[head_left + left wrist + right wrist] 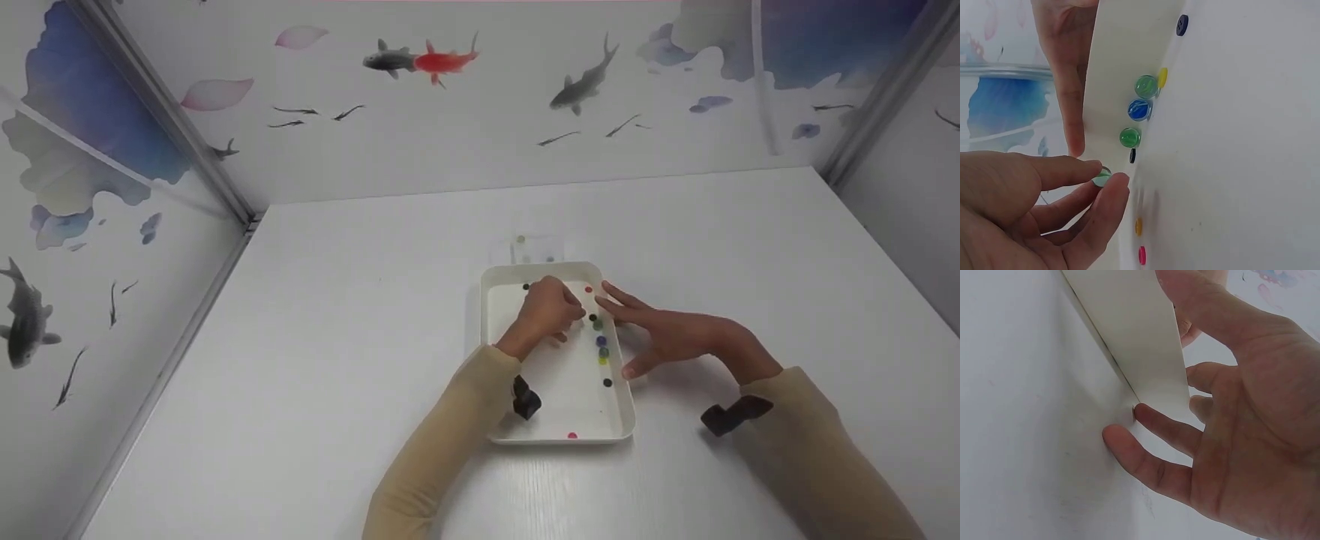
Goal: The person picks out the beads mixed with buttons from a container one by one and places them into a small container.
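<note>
My left hand is over the upper part of a white rectangular tray. Between its thumb and index finger it pinches a green glass marble. Along the tray's right wall lie a blue marble with a green marble on one side and another green marble on the other. Close to them are a yellow button, a black button and a navy button. My right hand rests against the outside of that wall, fingers spread and holding nothing.
A clear container with a few small pieces stands just beyond the tray. A pink button lies at the tray's near end, a red one at its far right corner. Printed panels border the white table.
</note>
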`<state>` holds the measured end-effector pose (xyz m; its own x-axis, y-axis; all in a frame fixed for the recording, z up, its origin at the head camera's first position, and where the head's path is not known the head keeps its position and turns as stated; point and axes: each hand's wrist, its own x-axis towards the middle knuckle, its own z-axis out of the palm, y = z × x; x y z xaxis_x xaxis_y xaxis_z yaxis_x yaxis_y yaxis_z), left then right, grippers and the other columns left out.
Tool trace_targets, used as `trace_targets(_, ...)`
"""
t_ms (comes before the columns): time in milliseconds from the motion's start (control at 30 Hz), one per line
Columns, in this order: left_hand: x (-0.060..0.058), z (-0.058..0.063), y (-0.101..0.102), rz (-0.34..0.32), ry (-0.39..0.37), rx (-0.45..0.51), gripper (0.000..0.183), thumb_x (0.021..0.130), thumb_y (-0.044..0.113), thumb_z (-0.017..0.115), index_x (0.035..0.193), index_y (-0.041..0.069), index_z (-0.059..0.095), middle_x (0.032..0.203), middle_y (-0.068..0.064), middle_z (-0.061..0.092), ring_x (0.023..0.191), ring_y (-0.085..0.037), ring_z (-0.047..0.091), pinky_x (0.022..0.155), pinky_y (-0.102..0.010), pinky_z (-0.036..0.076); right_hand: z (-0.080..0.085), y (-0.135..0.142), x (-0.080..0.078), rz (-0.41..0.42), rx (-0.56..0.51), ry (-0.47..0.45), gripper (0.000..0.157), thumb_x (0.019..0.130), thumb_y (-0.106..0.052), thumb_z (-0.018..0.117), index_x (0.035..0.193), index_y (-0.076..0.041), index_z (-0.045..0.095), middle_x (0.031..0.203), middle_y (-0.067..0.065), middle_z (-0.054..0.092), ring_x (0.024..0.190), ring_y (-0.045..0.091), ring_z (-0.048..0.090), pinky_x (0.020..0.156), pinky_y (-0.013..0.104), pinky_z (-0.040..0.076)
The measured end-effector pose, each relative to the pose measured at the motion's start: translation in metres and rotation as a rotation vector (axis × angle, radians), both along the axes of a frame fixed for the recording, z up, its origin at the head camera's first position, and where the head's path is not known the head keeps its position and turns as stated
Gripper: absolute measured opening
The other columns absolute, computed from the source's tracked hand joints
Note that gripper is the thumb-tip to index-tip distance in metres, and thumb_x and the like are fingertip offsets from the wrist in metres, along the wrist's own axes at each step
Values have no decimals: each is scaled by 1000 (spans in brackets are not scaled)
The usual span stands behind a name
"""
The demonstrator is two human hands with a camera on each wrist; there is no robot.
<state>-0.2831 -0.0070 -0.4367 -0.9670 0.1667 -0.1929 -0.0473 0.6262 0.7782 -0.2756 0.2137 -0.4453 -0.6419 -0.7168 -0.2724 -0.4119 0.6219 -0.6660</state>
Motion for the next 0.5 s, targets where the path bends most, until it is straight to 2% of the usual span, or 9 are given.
trace_targets(200,-1,5,-5,8,32,31,17,92,7,71,103,-4,76,82,-6,71,71,-20,70,50,-23,56,1,0,1,2,-5,0,117,77,-40,85,161,-12,9,165,12,-14,149,43,-2,113,65,22)
trace_targets(367,-4,10,-11,41,57,75,18,94,9,69,106,-2,75,87,-12,72,69,-25,72,47,-23,53,2,2,1,7,-23,-16,117,78,-40,85,161,-13,8,165,10,-14,149,41,-2,114,64,20)
trace_targets(500,-6,13,-16,75,100,118,18,95,8,67,107,-3,74,95,-11,72,76,-28,72,52,-23,56,0,2,0,12,-25,-13,117,79,-42,84,161,-14,7,165,9,-15,149,41,-3,114,64,19)
